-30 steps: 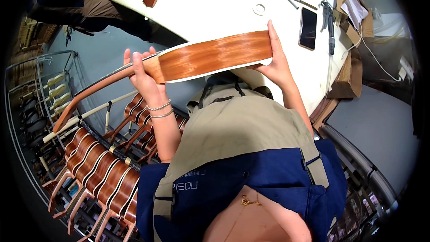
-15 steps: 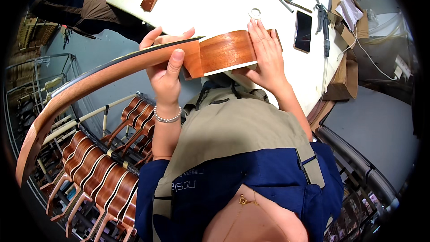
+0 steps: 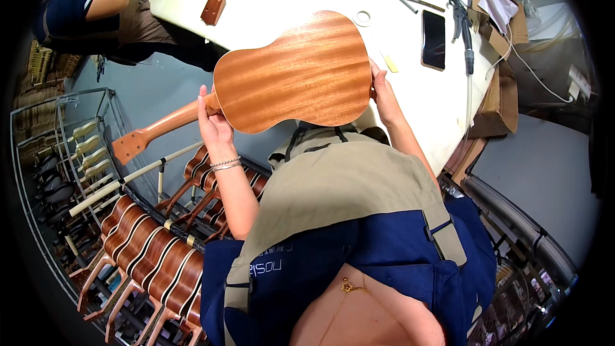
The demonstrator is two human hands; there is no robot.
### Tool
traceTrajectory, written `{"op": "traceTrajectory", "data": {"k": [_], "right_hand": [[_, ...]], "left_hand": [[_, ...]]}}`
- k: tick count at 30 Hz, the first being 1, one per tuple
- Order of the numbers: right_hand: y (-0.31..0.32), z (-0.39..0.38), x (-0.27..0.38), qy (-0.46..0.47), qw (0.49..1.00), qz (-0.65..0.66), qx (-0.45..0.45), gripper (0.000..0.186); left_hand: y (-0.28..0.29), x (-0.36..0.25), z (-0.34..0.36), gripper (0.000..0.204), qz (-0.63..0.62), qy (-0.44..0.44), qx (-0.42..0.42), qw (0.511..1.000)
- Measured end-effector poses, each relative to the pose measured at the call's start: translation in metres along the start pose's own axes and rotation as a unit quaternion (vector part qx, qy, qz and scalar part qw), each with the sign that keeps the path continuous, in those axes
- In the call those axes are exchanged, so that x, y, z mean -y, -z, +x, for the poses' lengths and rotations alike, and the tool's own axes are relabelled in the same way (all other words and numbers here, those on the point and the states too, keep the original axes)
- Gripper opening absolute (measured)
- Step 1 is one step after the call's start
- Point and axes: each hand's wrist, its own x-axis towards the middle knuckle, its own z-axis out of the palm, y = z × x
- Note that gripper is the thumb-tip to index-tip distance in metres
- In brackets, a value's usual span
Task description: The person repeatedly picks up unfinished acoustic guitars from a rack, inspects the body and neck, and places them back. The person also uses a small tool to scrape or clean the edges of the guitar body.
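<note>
I hold a small wooden guitar-shaped instrument (image 3: 291, 74) over the front edge of the white table (image 3: 419, 109), its striped brown back facing up. My left hand (image 3: 214, 122) grips it where the neck meets the body, with the bare-wood neck and headstock (image 3: 147, 131) sticking out to the lower left. My right hand (image 3: 384, 96) holds the rounded tail end at the body's right side. Its front is hidden from me.
The table holds another neck (image 3: 214, 3), a tape roll (image 3: 362, 18), phone (image 3: 433, 40), pens (image 3: 410, 3) and air gun (image 3: 467, 38). Cardboard boxes (image 3: 500, 102) stand right. A co-worker (image 3: 96, 13) is upper left. Racks of instrument bodies (image 3: 144, 250) stand lower left.
The instrument has rotated from side-on to showing its whole back, with the body rising toward the table. My right hand has moved from across its side to its right end.
</note>
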Motion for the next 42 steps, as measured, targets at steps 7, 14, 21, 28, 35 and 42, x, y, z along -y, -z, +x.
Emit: {"op": "traceTrajectory", "data": {"k": [7,14,21,28,35,42], "right_hand": [[-0.001,-0.003,0.012,0.046,0.998,-0.052,0.001,0.086],[-0.001,-0.003,0.014,0.066,0.994,-0.082,-0.001,0.085],[0.003,-0.004,0.009,0.075,0.996,-0.051,0.002,0.074],[0.003,0.043,0.040,0.123,0.949,-0.274,-0.093,0.068],[-0.017,0.064,0.081,0.096,0.894,-0.419,-0.128,0.074],[-0.009,0.055,0.077,0.086,0.914,-0.367,-0.148,0.058]], "left_hand": [[0.010,0.008,-0.001,0.039,-0.011,0.030,-0.023,0.999],[0.009,0.005,-0.004,0.039,-0.017,0.023,-0.022,0.999],[0.002,0.002,-0.013,0.039,-0.023,0.007,-0.007,1.000],[0.003,0.017,-0.013,0.039,-0.022,0.031,0.000,0.999],[0.001,0.023,-0.020,0.038,-0.034,0.045,-0.012,0.998],[-0.009,0.014,-0.031,0.037,-0.027,0.059,0.009,0.998]]}}
